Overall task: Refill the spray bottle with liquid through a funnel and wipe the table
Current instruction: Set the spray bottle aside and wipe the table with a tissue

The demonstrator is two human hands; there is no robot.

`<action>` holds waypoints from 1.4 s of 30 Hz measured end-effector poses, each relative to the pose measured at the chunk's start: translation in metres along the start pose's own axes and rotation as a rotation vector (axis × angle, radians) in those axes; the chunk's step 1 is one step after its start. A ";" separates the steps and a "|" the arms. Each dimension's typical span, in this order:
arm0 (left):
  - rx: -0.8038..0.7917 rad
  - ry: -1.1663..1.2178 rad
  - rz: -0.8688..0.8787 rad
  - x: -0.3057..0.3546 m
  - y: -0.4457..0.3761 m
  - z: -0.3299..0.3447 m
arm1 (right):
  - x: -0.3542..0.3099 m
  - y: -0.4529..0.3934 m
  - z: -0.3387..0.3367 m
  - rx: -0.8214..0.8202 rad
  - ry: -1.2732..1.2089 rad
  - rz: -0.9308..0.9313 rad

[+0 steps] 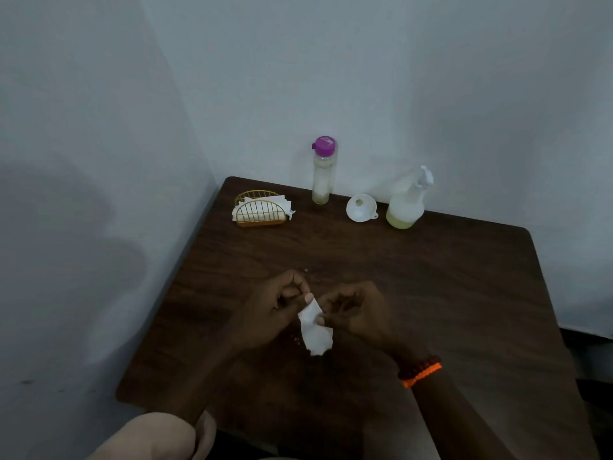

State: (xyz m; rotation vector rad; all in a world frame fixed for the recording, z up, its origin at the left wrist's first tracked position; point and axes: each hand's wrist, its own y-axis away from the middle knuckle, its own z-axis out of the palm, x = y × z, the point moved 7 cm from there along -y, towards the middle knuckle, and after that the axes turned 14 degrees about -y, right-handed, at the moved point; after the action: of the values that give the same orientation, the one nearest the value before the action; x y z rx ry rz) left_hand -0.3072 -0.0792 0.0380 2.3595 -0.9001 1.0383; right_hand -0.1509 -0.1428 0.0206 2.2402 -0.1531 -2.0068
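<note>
- Spray bottle (405, 207) stands capped at the tabletop's (464, 293) far edge, pale liquid in its base; funnel (361, 207) lies just beside it, out of the neck. Refill judged complete.
- Left hand (275, 307) and right hand (358, 313) both pinch a crumpled tissue (313, 330) above the near tabletop.
- Wiping appears under way or about to begin; how much is left is unclear.

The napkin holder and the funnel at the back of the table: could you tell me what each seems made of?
Napkin holder: thin yellow wire, likely coated metal, with open bars showing the napkins. Funnel: smooth white plastic, apparently, with a moulded tab.
</note>
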 end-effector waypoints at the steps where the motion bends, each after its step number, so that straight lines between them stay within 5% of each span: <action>1: 0.016 -0.007 0.007 0.001 0.000 -0.001 | 0.000 0.000 -0.002 0.000 -0.016 0.004; 7: 0.103 -0.057 0.034 0.010 0.001 0.001 | -0.005 0.009 -0.008 0.049 -0.106 -0.081; 15: 0.125 -0.071 0.114 0.016 -0.002 0.000 | 0.006 0.018 -0.005 -0.017 -0.443 0.082; 30: 0.078 0.017 -0.122 -0.017 0.005 0.010 | 0.038 0.044 -0.011 -0.093 -0.525 0.326; 42: 0.049 -0.083 -0.115 -0.043 0.001 0.032 | 0.067 0.019 -0.036 -0.044 -0.161 0.307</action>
State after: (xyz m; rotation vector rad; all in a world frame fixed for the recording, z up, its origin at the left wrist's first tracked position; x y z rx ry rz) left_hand -0.3147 -0.0816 -0.0152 2.4793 -0.7652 0.9333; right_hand -0.1080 -0.1711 -0.0378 1.8912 -0.4354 -1.9959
